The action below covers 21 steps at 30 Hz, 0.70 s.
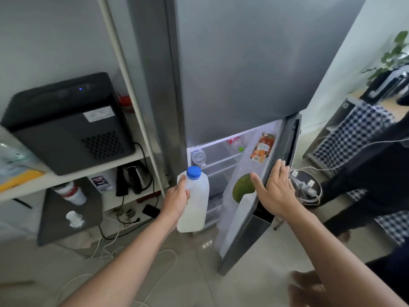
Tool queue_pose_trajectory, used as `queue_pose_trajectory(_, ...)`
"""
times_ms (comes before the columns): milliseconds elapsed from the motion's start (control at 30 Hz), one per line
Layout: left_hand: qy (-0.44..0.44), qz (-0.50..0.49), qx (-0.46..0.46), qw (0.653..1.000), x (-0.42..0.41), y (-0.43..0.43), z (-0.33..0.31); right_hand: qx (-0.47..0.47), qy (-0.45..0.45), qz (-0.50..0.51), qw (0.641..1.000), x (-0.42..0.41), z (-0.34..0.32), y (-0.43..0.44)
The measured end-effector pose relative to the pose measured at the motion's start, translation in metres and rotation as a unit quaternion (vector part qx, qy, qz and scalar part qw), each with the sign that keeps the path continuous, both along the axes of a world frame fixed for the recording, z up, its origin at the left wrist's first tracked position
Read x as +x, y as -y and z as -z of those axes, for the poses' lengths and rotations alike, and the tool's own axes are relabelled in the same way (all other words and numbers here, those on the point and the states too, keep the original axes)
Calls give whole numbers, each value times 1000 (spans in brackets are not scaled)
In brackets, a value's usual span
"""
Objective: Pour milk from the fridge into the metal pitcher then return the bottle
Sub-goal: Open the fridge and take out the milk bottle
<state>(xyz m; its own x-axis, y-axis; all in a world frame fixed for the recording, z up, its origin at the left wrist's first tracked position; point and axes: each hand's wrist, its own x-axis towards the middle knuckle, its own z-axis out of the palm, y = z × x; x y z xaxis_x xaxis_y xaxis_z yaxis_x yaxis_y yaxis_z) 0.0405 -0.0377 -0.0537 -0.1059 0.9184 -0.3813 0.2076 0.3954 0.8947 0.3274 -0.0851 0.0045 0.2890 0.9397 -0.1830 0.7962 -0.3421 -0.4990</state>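
My left hand [176, 201] grips a translucent milk bottle [195, 203] with a blue cap, held upright just in front of the lit lower compartment of the grey fridge [239, 69]. The bottle is about half full of milk. My right hand [273, 188] lies flat on the top edge of the open lower fridge door [250, 231], fingers spread over its rim. The metal pitcher is not in view.
The door's inner racks hold a green round fruit [243, 187] and an orange carton [263, 147]. A black appliance [66, 122] sits on a white shelf at left, with a kettle [135, 180] below. Cables trail over the floor. Another person in dark clothes stands at right.
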Motion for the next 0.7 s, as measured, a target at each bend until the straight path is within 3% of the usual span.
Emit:
queue_pose_trajectory(433,20,-90,13,996,-51,6,-37,30,-73,-133,988,-57,20,-32)
queue_pose_trajectory(567,44,-102,12,994,-61,6,-43,-12,-121,-183,976,-68,18,-38)
queue_pose_trajectory(700,55,-105,9,993,-64,5,-49,-81,-104,-233,964,-73,18,-44)
